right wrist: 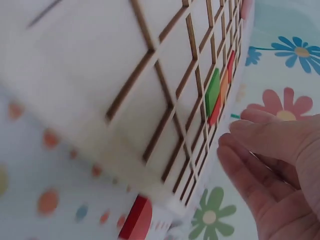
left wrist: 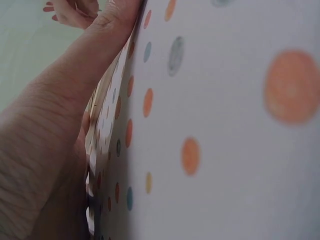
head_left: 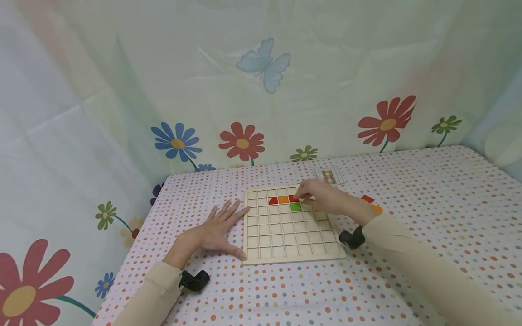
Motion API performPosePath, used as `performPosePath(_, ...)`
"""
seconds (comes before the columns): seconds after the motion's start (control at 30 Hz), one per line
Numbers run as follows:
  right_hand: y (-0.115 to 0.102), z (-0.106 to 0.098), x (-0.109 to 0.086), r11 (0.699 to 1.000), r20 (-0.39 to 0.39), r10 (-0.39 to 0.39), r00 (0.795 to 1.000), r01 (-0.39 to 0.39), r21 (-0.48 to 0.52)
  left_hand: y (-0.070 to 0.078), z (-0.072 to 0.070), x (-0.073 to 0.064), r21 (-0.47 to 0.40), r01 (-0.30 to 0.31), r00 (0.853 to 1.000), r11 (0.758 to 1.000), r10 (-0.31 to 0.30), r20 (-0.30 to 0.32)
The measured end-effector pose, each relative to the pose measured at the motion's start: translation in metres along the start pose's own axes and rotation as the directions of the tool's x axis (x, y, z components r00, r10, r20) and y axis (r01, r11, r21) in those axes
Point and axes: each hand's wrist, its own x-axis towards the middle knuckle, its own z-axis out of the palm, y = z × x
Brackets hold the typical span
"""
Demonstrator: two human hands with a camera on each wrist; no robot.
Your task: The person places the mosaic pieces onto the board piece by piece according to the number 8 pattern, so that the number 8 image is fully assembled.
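A wooden grid board (head_left: 277, 228) lies on the dotted cloth. In its upper rows sit a red piece with a rounded corner (head_left: 273, 200), an orange square tile (head_left: 283, 199) and a red tile (head_left: 292, 198) side by side, with a green tile (head_left: 295, 207) below the red one. My right hand (head_left: 320, 195) is at the red tile, its fingers bent; in the right wrist view the right hand (right wrist: 280, 165) shows no piece between thumb and fingers. With fingers spread, my left hand (head_left: 218, 230) rests flat on the cloth, its thumb and a fingertip at the board's left edge.
Beyond the board lies a small card (head_left: 329, 175) with a coloured pattern. Right of the board, partly behind my right forearm, are a loose red piece (head_left: 367, 198) and an orange piece (head_left: 377, 208). A flowered curtain (head_left: 326, 90) hangs behind the table.
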Motion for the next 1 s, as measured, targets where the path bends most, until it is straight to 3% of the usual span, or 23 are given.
performPosePath(0.2, 0.008, -0.016, -0.034, 0.995, 0.001, 0.084, 0.996, -0.084, -0.06, 0.003, 0.002, 0.003, 0.005, 0.01, 1.0, 1.0, -0.01, 0.001)
performPosePath(0.5, 0.029, -0.02, -0.082, 0.986, -0.054, 0.091, 0.994, -0.097, -0.134, 0.003, 0.001, 0.001, -0.005, 0.022, 1.0, 1.0, -0.022, 0.003)
performPosePath(0.77, 0.041, -0.021, -0.082, 0.985, -0.047, 0.141, 0.989, -0.145, -0.093, -0.001, 0.005, 0.0, -0.023, 0.01, 1.0, 1.0, -0.01, 0.011)
performPosePath(1.0, 0.048, -0.027, -0.074, 0.97, -0.031, 0.24, 0.97, -0.241, -0.04, 0.0, 0.002, 0.001, 0.0, 0.002, 1.0, 1.0, -0.002, -0.004)
